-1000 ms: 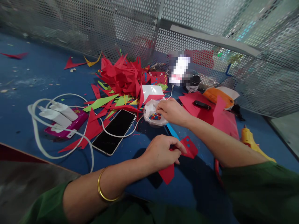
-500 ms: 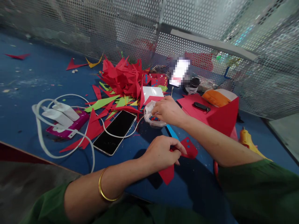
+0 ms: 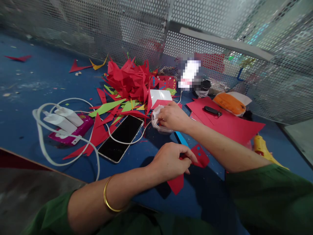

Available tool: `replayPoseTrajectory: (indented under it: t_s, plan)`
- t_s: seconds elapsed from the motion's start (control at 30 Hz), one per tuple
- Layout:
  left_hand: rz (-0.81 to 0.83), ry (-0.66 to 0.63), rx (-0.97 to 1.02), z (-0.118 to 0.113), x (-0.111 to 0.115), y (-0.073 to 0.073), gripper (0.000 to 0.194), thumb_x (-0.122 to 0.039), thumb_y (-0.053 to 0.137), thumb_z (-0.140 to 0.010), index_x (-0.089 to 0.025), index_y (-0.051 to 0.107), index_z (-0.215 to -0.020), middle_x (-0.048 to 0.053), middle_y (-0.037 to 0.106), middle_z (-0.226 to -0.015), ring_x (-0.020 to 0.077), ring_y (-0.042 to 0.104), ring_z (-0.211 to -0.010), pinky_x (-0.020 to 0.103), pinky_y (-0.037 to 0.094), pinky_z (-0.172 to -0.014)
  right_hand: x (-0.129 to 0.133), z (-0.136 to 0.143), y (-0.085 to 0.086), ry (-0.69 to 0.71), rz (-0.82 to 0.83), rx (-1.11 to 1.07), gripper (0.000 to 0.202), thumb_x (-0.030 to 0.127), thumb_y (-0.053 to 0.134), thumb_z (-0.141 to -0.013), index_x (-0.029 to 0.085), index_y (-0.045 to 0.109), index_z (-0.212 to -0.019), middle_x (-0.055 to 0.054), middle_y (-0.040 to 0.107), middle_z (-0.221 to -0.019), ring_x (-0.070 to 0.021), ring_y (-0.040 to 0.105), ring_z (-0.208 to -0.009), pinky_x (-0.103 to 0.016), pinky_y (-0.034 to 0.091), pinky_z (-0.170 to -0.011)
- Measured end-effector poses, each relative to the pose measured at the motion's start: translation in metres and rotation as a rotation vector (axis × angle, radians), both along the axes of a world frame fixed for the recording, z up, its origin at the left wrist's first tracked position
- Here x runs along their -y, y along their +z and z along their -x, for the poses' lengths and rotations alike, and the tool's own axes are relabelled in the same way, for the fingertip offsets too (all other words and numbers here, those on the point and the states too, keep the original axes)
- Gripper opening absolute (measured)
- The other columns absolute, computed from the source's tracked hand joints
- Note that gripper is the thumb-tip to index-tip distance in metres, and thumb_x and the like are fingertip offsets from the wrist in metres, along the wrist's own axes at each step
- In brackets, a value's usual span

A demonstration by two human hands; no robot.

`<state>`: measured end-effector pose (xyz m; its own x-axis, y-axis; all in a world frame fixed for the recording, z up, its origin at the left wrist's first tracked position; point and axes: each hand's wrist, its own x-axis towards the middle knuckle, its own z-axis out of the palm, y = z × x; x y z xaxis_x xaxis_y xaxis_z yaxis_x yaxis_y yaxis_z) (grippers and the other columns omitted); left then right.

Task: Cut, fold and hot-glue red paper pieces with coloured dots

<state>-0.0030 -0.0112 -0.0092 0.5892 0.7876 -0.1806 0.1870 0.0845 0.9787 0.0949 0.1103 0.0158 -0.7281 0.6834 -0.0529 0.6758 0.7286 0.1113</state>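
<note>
My left hand is closed on a red paper piece near the table's front. Blue dots show on the paper's right end, and another red part hangs out below my fingers. Farther back, my right hand reaches into a small clear plastic tub, its fingers bent down inside the rim. Whatever its fingertips touch is hidden. White lining shows in the tub. A blue strip lies between the tub and the dotted paper.
A dark phone, white cable and purple power bank lie left. Behind is a heap of red scraps before a perforated metal screen. Red sheets, a black key fob and a yellow glue gun are right.
My right hand has shifted slightly left and deeper over the tub. The raised red sheet on the right now lies flatter. My left hand keeps its hold on the paper.
</note>
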Motion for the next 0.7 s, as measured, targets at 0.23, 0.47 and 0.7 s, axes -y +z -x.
replayPoseTrajectory:
  t_s: [0.23,0.47,0.7]
  plan:
    - [0.018,0.009,-0.031,0.001,-0.003,0.002,0.025,-0.011,0.053,-0.074,-0.016,0.076,-0.084,-0.001,0.067,-0.057,0.016,0.07,-0.06,0.025,0.051,-0.062,-0.002,-0.01,0.005,-0.102,0.091,-0.31,0.022,0.013,0.056,-0.083,0.017,0.077,-0.082,-0.006,0.076,-0.084,-0.019,0.064,-0.08,-0.037,0.039,-0.084]
    - [0.013,0.02,-0.047,-0.001,-0.006,0.002,0.022,-0.01,0.055,-0.075,-0.014,0.074,-0.085,-0.001,0.067,-0.057,0.0152,0.069,-0.057,0.023,0.048,-0.058,0.015,-0.036,0.033,-0.319,0.417,-0.772,0.012,0.023,0.064,-0.079,0.021,0.076,-0.078,-0.003,0.077,-0.084,-0.0168,0.067,-0.076,-0.031,0.049,-0.073]
    - [0.101,0.123,0.074,-0.002,-0.01,0.006,0.013,-0.012,0.061,-0.08,-0.013,0.073,-0.086,0.002,0.072,-0.072,0.0136,0.068,-0.057,0.023,0.049,-0.059,0.07,-0.06,0.05,-0.575,0.559,-1.06,0.014,0.034,0.072,-0.074,0.021,0.077,-0.077,-0.003,0.075,-0.077,-0.0161,0.065,-0.071,-0.031,0.05,-0.068]
